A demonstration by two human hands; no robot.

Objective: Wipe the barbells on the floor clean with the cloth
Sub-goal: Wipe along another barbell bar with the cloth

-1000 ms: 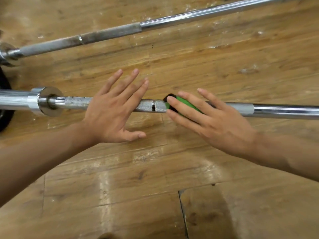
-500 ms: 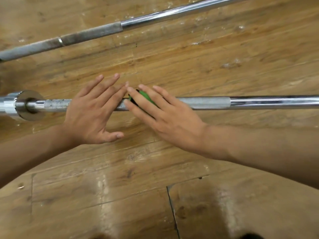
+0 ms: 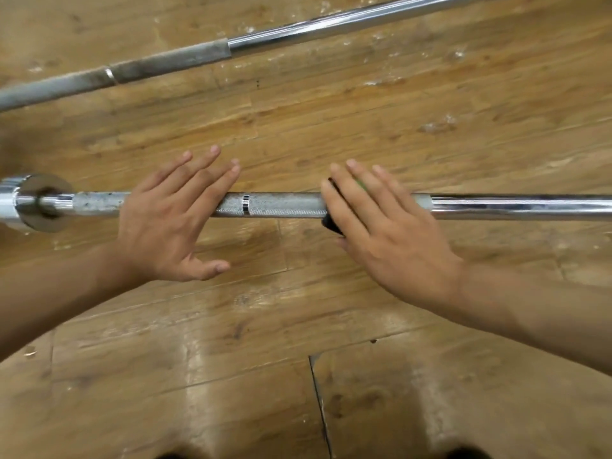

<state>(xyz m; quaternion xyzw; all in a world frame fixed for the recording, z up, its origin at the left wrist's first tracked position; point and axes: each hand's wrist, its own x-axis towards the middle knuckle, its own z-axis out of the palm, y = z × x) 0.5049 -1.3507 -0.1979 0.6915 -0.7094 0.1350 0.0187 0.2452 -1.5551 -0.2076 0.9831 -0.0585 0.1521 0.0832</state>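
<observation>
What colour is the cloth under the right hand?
The cloth is green with a black edge, mostly hidden; head view.

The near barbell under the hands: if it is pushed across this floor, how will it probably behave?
It would probably roll: the near barbell is a round shaft lying on a flat wooden floor. It looks like solid metal, so likely stiff and heavy. Its polished part may be slippery; the knurled part under the left hand less so.
</observation>
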